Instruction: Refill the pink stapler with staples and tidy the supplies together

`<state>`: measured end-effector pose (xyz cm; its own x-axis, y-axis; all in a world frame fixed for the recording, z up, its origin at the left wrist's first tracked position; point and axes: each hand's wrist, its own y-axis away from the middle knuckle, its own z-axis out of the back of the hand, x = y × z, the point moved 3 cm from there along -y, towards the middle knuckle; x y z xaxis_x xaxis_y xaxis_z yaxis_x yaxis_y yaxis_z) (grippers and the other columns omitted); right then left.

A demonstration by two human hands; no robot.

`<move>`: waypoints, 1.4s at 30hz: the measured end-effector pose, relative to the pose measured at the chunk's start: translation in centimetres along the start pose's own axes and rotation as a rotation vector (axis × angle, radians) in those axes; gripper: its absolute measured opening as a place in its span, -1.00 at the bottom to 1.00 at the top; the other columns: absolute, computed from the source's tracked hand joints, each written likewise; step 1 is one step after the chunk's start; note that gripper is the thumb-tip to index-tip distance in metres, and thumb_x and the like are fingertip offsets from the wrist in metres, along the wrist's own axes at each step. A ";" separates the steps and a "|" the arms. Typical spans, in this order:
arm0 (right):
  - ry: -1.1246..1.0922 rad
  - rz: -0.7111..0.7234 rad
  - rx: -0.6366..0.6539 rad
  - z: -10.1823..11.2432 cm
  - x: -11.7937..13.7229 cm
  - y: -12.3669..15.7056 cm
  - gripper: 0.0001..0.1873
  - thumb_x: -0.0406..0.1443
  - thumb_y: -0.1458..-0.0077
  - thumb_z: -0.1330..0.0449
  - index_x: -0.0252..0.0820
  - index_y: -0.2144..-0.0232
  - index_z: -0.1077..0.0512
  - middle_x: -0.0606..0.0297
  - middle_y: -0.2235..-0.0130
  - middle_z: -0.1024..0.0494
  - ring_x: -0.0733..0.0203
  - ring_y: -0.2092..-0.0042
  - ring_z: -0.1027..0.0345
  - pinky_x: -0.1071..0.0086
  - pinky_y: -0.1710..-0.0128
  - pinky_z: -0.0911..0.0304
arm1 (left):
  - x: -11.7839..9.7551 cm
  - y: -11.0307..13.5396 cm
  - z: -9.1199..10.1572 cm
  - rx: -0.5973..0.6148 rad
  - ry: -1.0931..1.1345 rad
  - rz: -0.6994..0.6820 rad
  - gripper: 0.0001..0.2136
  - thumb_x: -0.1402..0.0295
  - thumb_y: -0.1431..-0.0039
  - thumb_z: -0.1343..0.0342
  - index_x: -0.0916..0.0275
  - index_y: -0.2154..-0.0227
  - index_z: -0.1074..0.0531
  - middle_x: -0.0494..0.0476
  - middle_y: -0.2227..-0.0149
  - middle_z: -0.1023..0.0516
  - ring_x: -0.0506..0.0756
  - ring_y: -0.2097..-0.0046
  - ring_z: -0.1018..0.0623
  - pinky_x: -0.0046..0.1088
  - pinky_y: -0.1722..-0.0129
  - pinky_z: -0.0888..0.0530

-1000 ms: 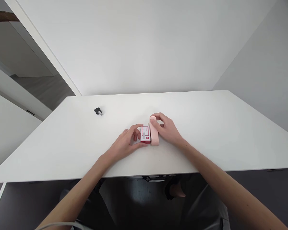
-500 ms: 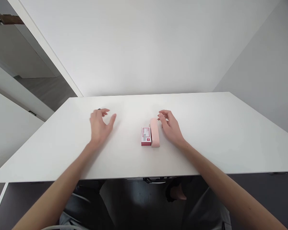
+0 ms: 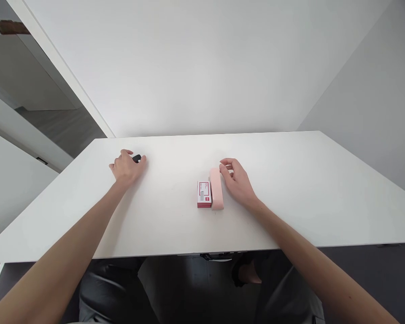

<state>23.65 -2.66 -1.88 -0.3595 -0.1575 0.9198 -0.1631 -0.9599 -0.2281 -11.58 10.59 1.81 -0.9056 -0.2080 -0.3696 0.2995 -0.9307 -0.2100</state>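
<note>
My left hand (image 3: pixel 125 168) is at the left of the white table, its thumb and fingers apart around a small black object (image 3: pixel 137 158). That object's kind does not show, as the hand covers part of it. Near the middle lies a pink stapler (image 3: pixel 216 189), long and rounded. Directly to its left is a small white and red box (image 3: pixel 204 194) with a printed label. My right hand (image 3: pixel 235 180) rests at the stapler's right, with loosely curled fingers and the thumb tip close to its far end; it holds nothing.
The white table (image 3: pixel 290 193) runs back to a white wall (image 3: pixel 202 67), with a grey wall (image 3: pixel 374 99) at the right. At the far left is an opening with a grey floor (image 3: pixel 64 128). My legs are below the table's front edge.
My left hand has moved left and now has its thumb and fingers around the black object, which shows more. My right hand, the stapler and the box have stayed nearly in place.
</note>
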 end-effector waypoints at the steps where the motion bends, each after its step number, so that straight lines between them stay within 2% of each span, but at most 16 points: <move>1: 0.001 -0.002 0.002 0.0 0.0 0.0 -0.61 0.05 -0.38 -0.05 -0.05 -0.02 -0.36 0.10 -0.13 -0.50 0.01 -0.09 -0.43 0.16 0.11 -0.38 | 0.1 -0.2 -0.1 -0.009 -0.015 -0.029 -0.65 0.13 -0.22 -0.15 0.21 0.04 -0.32 0.29 0.14 -0.62 0.35 0.00 -0.57 0.02 -0.22 -0.26; 4: 0.002 -0.004 0.002 0.0 0.1 0.0 -0.61 0.04 -0.39 -0.05 -0.06 -0.03 -0.36 0.10 -0.13 -0.50 0.01 -0.09 -0.43 0.17 0.11 -0.37 | 0.0 -0.3 -0.1 -0.042 -0.053 -0.122 -0.80 0.22 -0.26 -0.08 0.20 0.14 -0.39 0.32 0.07 -0.62 0.36 -0.01 -0.58 0.03 -0.19 -0.31; 8: 0.000 0.000 -0.004 -0.1 0.2 -0.1 -0.61 0.03 -0.39 -0.04 -0.08 -0.03 -0.36 0.10 -0.12 -0.51 0.04 -0.07 -0.43 0.18 0.10 -0.36 | -1.5 0.6 0.4 -0.063 0.038 -0.269 -0.77 0.23 -0.30 -0.05 0.19 0.07 -0.45 0.30 -0.03 -0.57 0.28 0.04 -0.60 -0.08 -0.08 -0.44; 10: 0.002 0.001 -0.001 -0.1 0.2 -0.1 -0.62 0.02 -0.40 -0.04 -0.08 -0.03 -0.37 0.11 -0.12 -0.51 0.05 -0.06 -0.44 0.19 0.10 -0.36 | -3.1 1.5 0.7 -0.004 0.149 -0.378 -0.73 0.18 -0.33 -0.05 0.18 0.03 -0.46 0.26 -0.03 -0.57 0.21 0.10 -0.61 -0.17 0.01 -0.50; 13: 0.005 0.001 -0.001 0.0 0.1 -0.1 -0.63 0.01 -0.40 -0.04 -0.08 -0.03 -0.37 0.13 -0.11 -0.51 0.06 -0.06 -0.43 0.19 0.09 -0.35 | -6.1 3.2 1.3 0.159 0.296 -0.536 -0.66 0.15 -0.35 -0.07 0.18 -0.07 -0.43 0.19 0.07 -0.61 0.17 0.13 -0.61 -0.26 0.09 -0.52; 15: 0.002 0.000 0.000 0.0 0.1 -0.1 -0.62 0.01 -0.40 -0.04 -0.08 -0.03 -0.37 0.13 -0.11 -0.51 0.06 -0.07 -0.43 0.19 0.09 -0.35 | -8.2 4.5 1.7 0.271 0.322 -0.659 -0.62 0.17 -0.33 -0.10 0.17 -0.14 -0.39 0.17 0.04 -0.62 0.15 0.11 -0.60 -0.28 0.09 -0.52; 17: -0.002 -0.001 0.001 0.0 0.1 -0.1 -0.61 0.02 -0.39 -0.04 -0.08 -0.03 -0.37 0.12 -0.11 -0.51 0.05 -0.06 -0.43 0.19 0.09 -0.35 | -10.0 5.9 1.9 0.347 0.273 -0.816 -0.63 0.23 -0.32 -0.09 0.15 -0.15 -0.39 0.17 -0.06 -0.59 0.15 0.10 -0.60 -0.27 0.07 -0.51; 19: -0.002 0.001 -0.002 0.1 0.1 -0.1 -0.61 0.03 -0.39 -0.04 -0.09 -0.02 -0.38 0.11 -0.11 -0.52 0.05 -0.06 -0.44 0.18 0.10 -0.35 | -11.5 7.3 1.9 0.375 0.158 -0.993 -0.64 0.31 -0.34 -0.02 0.13 -0.16 -0.38 0.16 -0.08 -0.58 0.17 0.07 -0.58 -0.23 0.02 -0.48; 22: -0.004 0.002 -0.007 0.1 0.1 -0.2 -0.61 0.03 -0.39 -0.04 -0.09 -0.01 -0.37 0.11 -0.11 -0.52 0.05 -0.05 -0.44 0.19 0.10 -0.36 | -13.0 9.1 1.5 0.356 -0.030 -1.193 -0.58 0.43 -0.35 0.07 0.13 -0.24 -0.31 0.15 0.03 -0.63 0.20 0.07 -0.56 -0.20 -0.01 -0.42; 27: -0.008 0.017 -0.011 0.2 0.2 -0.3 -0.63 0.01 -0.39 -0.04 -0.09 -0.01 -0.37 0.11 -0.10 -0.52 0.05 -0.05 -0.45 0.18 0.09 -0.37 | -14.0 11.2 0.2 0.293 -0.190 -1.426 -0.54 0.57 -0.38 0.25 0.23 -0.25 -0.27 0.16 0.27 -0.59 0.18 0.22 -0.51 -0.27 0.08 -0.35; 30: -0.006 0.015 -0.010 0.2 0.3 -0.4 -0.64 0.00 -0.39 -0.04 -0.09 0.00 -0.37 0.11 -0.10 -0.53 0.05 -0.05 -0.45 0.17 0.09 -0.37 | -14.1 11.7 -0.2 0.284 -0.209 -1.475 -0.50 0.66 -0.33 0.26 0.25 -0.24 -0.27 0.15 0.30 -0.57 0.17 0.23 -0.49 -0.30 0.10 -0.32; 37: -0.005 0.016 -0.005 0.2 0.2 -0.4 -0.65 0.00 -0.39 -0.04 -0.09 -0.01 -0.37 0.11 -0.11 -0.53 0.04 -0.07 -0.45 0.15 0.08 -0.38 | -13.7 12.2 -0.4 0.292 -0.124 -1.466 -0.31 0.76 -0.17 0.18 0.22 -0.36 -0.11 0.10 0.29 -0.57 0.17 0.18 -0.48 -0.34 0.11 -0.34; 42: 0.000 0.014 -0.007 0.2 0.1 -0.4 -0.64 0.01 -0.39 -0.05 -0.09 0.01 -0.38 0.11 -0.09 -0.54 0.03 -0.05 -0.45 0.16 0.10 -0.38 | -13.2 12.2 -0.6 0.288 -0.101 -1.485 -0.32 0.74 -0.22 0.17 0.16 -0.37 -0.10 0.17 0.12 -0.60 0.18 0.07 -0.50 -0.30 0.05 -0.36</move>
<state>23.86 -2.32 -1.65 -0.3618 -0.1712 0.9164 -0.1639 -0.9560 -0.2433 4.26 2.14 3.55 -0.3439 0.9359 0.0766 -0.9329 -0.3312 -0.1417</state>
